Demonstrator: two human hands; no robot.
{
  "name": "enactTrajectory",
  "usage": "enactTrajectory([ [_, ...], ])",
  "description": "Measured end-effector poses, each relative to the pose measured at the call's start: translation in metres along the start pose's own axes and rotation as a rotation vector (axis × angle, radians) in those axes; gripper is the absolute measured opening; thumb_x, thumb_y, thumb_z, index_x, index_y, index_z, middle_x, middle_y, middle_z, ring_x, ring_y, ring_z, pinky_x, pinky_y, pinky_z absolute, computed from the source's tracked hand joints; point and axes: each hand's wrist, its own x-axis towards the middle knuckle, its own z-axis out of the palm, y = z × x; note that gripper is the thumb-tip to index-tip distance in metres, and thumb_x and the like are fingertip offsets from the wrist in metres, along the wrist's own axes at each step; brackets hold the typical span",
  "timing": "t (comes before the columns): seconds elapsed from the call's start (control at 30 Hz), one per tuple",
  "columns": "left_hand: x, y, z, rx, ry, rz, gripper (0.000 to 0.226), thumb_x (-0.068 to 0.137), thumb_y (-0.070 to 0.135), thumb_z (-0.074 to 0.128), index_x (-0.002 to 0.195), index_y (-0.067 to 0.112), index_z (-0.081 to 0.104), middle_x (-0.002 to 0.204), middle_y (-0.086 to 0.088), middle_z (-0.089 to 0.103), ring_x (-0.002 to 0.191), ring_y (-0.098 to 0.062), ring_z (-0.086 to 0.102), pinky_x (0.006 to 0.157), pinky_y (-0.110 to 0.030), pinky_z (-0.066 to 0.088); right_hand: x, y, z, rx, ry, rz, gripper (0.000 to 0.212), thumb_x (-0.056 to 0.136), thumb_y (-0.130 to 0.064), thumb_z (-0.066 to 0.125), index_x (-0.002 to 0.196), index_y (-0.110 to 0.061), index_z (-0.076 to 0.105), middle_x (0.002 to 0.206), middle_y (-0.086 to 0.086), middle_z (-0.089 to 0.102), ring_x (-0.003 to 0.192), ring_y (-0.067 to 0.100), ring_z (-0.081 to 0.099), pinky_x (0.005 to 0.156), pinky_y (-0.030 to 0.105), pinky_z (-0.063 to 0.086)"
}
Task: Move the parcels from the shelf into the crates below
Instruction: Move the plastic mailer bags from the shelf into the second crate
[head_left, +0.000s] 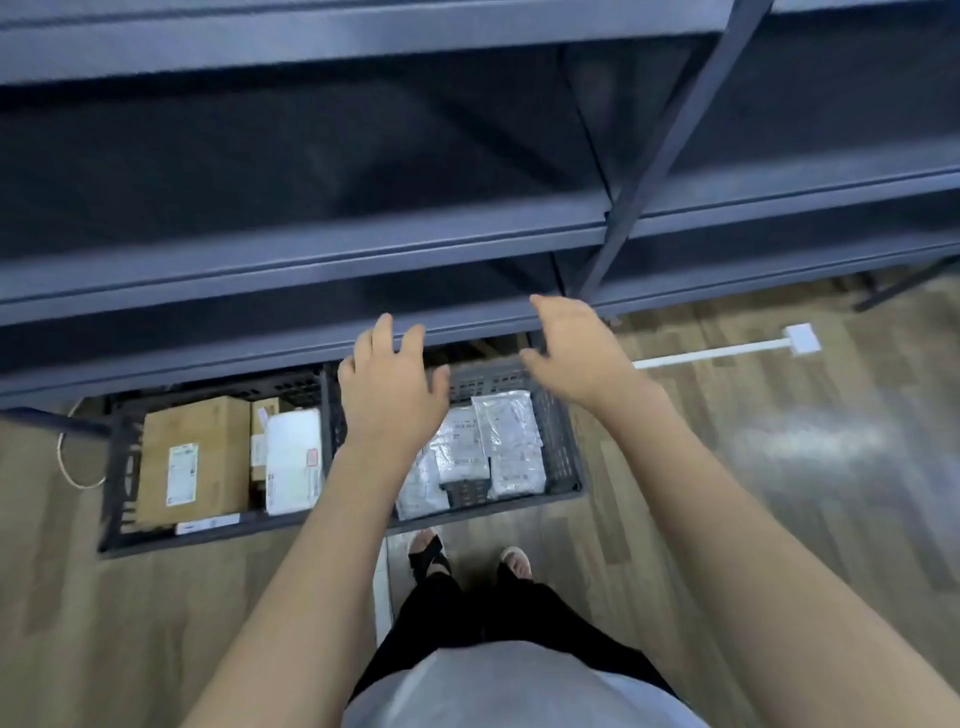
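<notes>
Both hands hang empty in the middle of the frame, above the crates. The left hand (389, 395) has its fingers spread and loosely bent, holding nothing; the right hand (576, 353) is likewise relaxed and apart, its grip on nothing. This looks like the gap between one parcel and the next: a reach for more stock seems due.

The shelf (311, 249) across the upper half of the frame is dark blue metal, and no parcel shows on the boards in view, though the recesses are dim. The next move would call for looking along the boards, perhaps higher or to the side, to find any parcel left.

The parcels in sight lie in the two dark slatted crates on the floor under the lowest board. The left crate (117, 467) holds a brown cardboard box (195, 457) with a printed label and a white mailer (293, 457) beside it. The right crate (563, 447) holds several white plastic mailer bags (506, 431), flat, crinkled and overlapping.
</notes>
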Motion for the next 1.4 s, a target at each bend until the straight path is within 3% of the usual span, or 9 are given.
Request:
enactTrajectory([
  [0.1,-0.008,-0.003,-0.019,-0.013,0.028,0.005,0.055,0.095,0.042,0.044,0.144,0.02,0.033,0.155,-0.011,0.017,0.141,-0.028,0.018,0.109,-0.044,0.023,-0.008,-0.024,-0.008,-0.003,-0.013,-0.043,0.065,0.093,-0.025,0.054,0.148,-0.004,0.026,0.151,0.012,0.032,0.14,0.025,0.026,0.116,0.032,0.019],
  [0.2,-0.002,-0.013,-0.046,0.018,0.078,0.033,0.055,0.096,0.043,0.043,0.145,0.021,0.03,0.154,-0.008,0.018,0.14,-0.026,0.018,0.11,-0.043,0.022,-0.004,-0.045,-0.026,-0.023,0.015,-0.093,0.064,0.094,-0.025,0.053,0.148,-0.006,0.025,0.152,0.01,0.031,0.141,0.024,0.024,0.115,0.03,0.019],
  [0.4,0.028,-0.044,-0.11,0.019,0.224,0.007,0.05,0.096,0.041,0.042,0.141,0.019,0.036,0.139,-0.006,0.044,0.123,-0.028,0.043,0.095,-0.039,0.037,0.016,-0.08,-0.076,-0.096,0.152,-0.115,0.063,0.096,-0.029,0.051,0.15,-0.011,0.024,0.153,0.007,0.028,0.141,0.022,0.023,0.112,0.03,0.021],
  [0.67,0.056,-0.041,-0.152,0.018,0.27,0.052,0.049,0.097,0.04,0.041,0.14,0.019,0.036,0.131,-0.005,0.051,0.116,-0.027,0.05,0.09,-0.038,0.04,0.037,-0.099,-0.115,-0.114,0.267,-0.145,0.062,0.095,-0.028,0.051,0.149,-0.012,0.026,0.149,0.004,0.035,0.137,0.023,0.029,0.109,0.032,0.027],
  [0.83,0.081,-0.032,-0.19,0.07,0.368,0.095,0.049,0.097,0.039,0.041,0.141,0.017,0.036,0.135,-0.006,0.049,0.12,-0.028,0.048,0.093,-0.039,0.039,0.06,-0.103,-0.156,-0.159,0.333,-0.217,0.062,0.094,-0.027,0.051,0.149,-0.011,0.026,0.15,0.006,0.034,0.139,0.024,0.028,0.111,0.032,0.024],
  [1.03,0.123,-0.018,-0.246,0.183,0.51,0.123,0.044,0.095,0.034,0.044,0.133,0.013,0.044,0.124,-0.009,0.055,0.112,-0.03,0.05,0.088,-0.038,0.039,0.099,-0.103,-0.215,-0.26,0.395,-0.274,0.057,0.091,-0.021,0.052,0.143,-0.007,0.034,0.141,0.011,0.044,0.13,0.029,0.037,0.106,0.037,0.033],
  [1.23,0.165,-0.037,-0.283,0.408,0.493,0.033,0.041,0.093,0.029,0.046,0.131,0.013,0.043,0.125,-0.008,0.05,0.112,-0.028,0.047,0.087,-0.037,0.038,0.146,-0.121,-0.25,-0.433,0.399,-0.355,0.049,0.092,-0.026,0.051,0.137,-0.009,0.042,0.135,0.01,0.049,0.125,0.03,0.043,0.101,0.037,0.037],
  [1.4,0.19,-0.065,-0.299,0.58,0.423,-0.039,0.049,0.09,0.02,0.048,0.136,0.014,0.032,0.134,-0.007,0.041,0.12,-0.026,0.042,0.094,-0.036,0.035,0.19,-0.144,-0.257,-0.564,0.34,-0.394,0.054,0.092,-0.028,0.048,0.141,-0.012,0.034,0.139,0.008,0.044,0.127,0.028,0.039,0.103,0.036,0.034],
])
